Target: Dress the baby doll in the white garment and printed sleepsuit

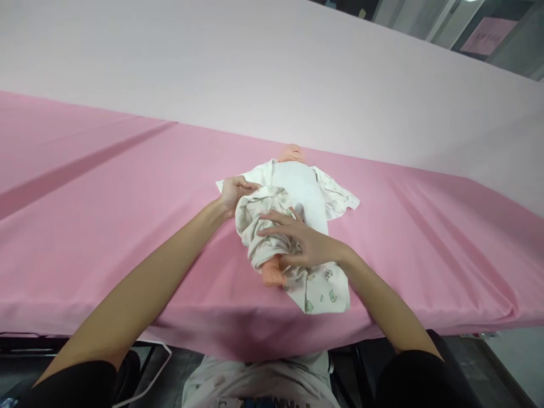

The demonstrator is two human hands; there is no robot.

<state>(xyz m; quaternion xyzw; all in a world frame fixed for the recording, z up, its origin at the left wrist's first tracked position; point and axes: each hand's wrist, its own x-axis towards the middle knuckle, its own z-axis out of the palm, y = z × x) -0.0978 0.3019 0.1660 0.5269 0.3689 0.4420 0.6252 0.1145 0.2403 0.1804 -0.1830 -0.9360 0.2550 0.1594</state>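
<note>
A baby doll (292, 153) lies on its back on the pink-covered table (106, 215), head away from me. It wears a white top (304, 190). White patterned trousers (318, 286) with small green prints are bunched over its legs, and one bare foot (272, 275) sticks out. My left hand (236, 191) grips the bunched cloth at the doll's waist on the left side. My right hand (297, 241) lies over the bunched trousers, fingers spread and thumb pressed against the fabric near the foot.
The pink sheet hangs over the near table edge (263, 340). A pale pink wall (272, 73) rises behind the table. Pale printed fabric (259, 385) shows at my lap below the edge.
</note>
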